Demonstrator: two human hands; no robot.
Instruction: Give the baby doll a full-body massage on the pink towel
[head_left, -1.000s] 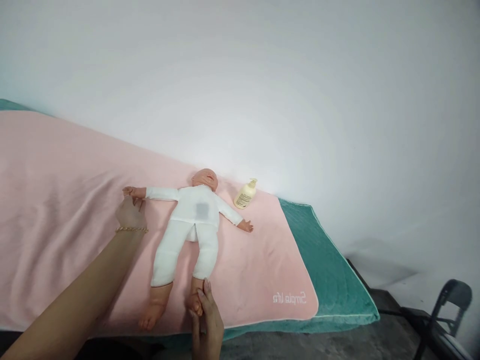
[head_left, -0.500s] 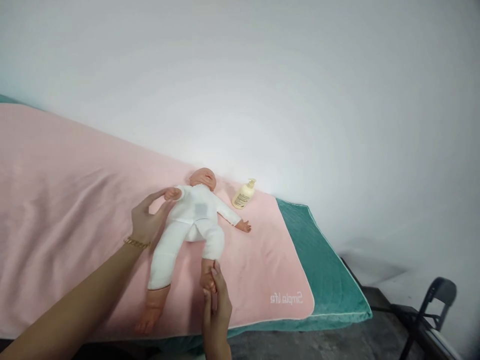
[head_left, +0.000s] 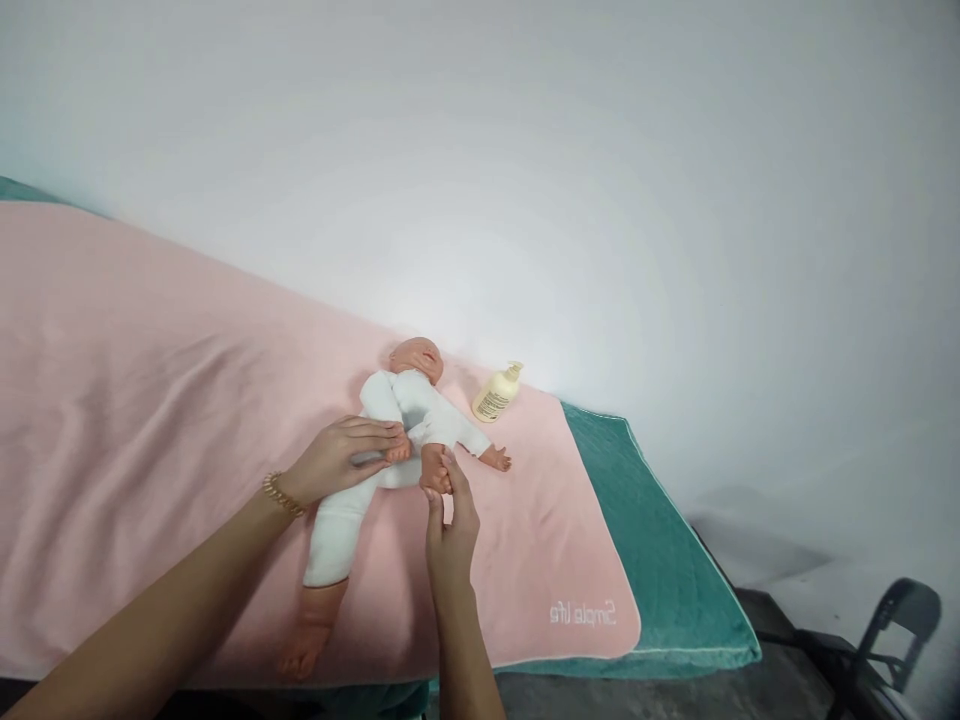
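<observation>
A baby doll in white clothes lies on its back on a pink blanket, its head toward the wall. My left hand grips the doll's hand at the end of one arm, which is bent down across its belly. Between the thumb and fingers of my right hand is the doll's foot, with that leg bent up toward the belly. The doll's foot and hand are close together. Its other arm stretches out to the right, and the other leg lies straight toward the near edge.
A cream pump bottle stands on the blanket right of the doll's head, near the white wall. Green bedding shows past the blanket's right edge. A dark folding chair is at the lower right.
My left hand has brought the doll's arm down and right across its belly. My right hand has pushed the held foot up, bending that leg. The view has shifted slightly.
</observation>
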